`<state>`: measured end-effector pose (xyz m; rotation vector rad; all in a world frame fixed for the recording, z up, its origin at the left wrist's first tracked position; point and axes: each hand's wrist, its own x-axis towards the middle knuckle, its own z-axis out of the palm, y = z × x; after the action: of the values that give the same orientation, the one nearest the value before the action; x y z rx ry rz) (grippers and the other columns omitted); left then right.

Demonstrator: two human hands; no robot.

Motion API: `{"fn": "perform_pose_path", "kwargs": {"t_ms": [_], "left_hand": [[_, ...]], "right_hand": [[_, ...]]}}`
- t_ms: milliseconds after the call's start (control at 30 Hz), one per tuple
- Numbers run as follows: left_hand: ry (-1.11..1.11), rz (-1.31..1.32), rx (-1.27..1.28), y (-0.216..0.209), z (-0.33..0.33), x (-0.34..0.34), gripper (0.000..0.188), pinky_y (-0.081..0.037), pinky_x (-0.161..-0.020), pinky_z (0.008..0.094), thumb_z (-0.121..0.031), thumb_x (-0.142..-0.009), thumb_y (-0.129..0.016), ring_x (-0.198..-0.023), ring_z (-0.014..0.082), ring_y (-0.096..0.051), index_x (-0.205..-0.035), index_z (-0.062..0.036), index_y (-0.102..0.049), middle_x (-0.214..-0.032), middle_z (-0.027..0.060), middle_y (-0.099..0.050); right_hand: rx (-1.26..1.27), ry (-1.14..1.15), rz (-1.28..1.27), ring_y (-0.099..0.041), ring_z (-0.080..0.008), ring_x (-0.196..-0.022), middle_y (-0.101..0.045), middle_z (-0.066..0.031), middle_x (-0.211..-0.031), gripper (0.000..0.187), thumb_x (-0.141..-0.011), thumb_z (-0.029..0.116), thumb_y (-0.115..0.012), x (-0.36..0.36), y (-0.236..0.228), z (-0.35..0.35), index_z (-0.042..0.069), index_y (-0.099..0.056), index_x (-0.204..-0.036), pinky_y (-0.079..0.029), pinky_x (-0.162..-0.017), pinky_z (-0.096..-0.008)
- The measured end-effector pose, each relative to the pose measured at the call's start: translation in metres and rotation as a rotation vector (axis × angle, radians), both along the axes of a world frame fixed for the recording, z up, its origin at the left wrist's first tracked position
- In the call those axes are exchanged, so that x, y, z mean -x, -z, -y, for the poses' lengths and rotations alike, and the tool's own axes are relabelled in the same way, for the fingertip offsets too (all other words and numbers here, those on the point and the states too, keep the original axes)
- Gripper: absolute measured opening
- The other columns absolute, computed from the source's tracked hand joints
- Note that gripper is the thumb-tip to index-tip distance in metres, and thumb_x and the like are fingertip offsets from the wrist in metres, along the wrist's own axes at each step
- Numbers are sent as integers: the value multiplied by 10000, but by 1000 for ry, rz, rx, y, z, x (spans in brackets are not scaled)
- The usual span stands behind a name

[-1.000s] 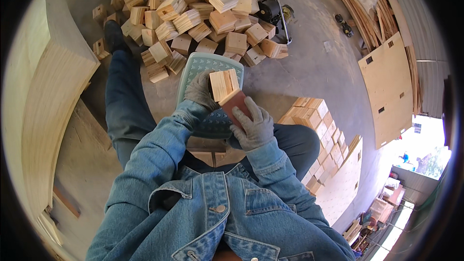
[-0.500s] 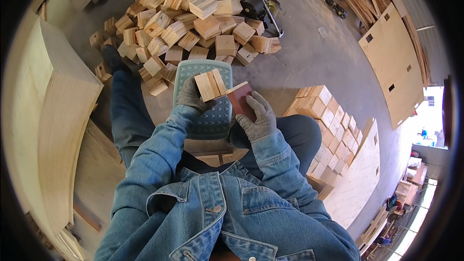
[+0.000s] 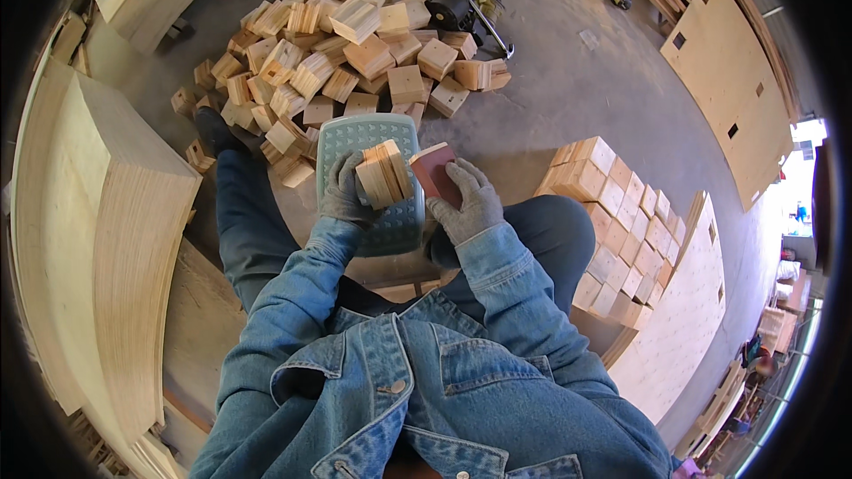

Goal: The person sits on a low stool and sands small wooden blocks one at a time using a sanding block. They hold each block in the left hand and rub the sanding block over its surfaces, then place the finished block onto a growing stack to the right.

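Observation:
Gloved in grey, my left hand (image 3: 344, 191) grips a small block of layered pale wood (image 3: 384, 175) by its left side. Its striped edge faces up, above a pale green plastic stool (image 3: 401, 229) with a studded top. My right hand (image 3: 473, 202), gloved too, is closed round a sanding block (image 3: 435, 170) with a flat reddish-brown face. That face is tilted toward the wooden block's right edge. The two are very close; whether they touch I cannot tell. The gloves hide parts of both pieces.
Beyond the stool lies a loose heap of wooden blocks (image 3: 364, 58), with a black and green power tool (image 3: 463, 11) beside it. Neatly stacked blocks (image 3: 621, 222) stand right of my knee. Plywood sheets (image 3: 133, 239) rise at left; a holed panel (image 3: 732, 80) lies far right.
The wooden block has turned in my left hand, showing its striped edge more upright. The sanding block has shifted slightly up and left. The whole view has moved a little.

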<state>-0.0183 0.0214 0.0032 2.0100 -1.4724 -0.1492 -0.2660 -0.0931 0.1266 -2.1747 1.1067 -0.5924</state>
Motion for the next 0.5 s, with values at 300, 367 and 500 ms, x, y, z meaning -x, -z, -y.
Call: {"fn": "perform_pose_path", "kwargs": {"t_ms": [300,367,500], "left_hand": [[125,-53,123,-35,-29,19,1194,-445,-1193,506,-355,-637,-987,-1442,415,-452,-1587,-76,-320,-1559,195,-432],[33,-250,70,-27,-33,19,1221,-462,-1190,493,-316,-645,-995,-1459,396,-443,-1607,-71,-284,-1583,195,-417],[-324,-1340,37,-53,-3,35,1174,-451,-1205,449,-343,-683,-989,-1442,358,-475,-1602,-96,-302,-1561,169,-455]], "right_hand": [[-97,-62,-274,-616,-396,-1307,-565,-129,-1551,593,-861,360,-834,0,9,2,117,-669,-1376,-490,-1119,-485],[-109,-74,-277,-608,-394,-1319,-559,-128,-1556,601,-863,360,-835,-3,10,3,119,-665,-1387,-484,-1128,-486],[-153,-53,-273,-597,-390,-1337,-556,-133,-1556,617,-859,353,-844,2,9,2,110,-661,-1396,-480,-1141,-471]]}}
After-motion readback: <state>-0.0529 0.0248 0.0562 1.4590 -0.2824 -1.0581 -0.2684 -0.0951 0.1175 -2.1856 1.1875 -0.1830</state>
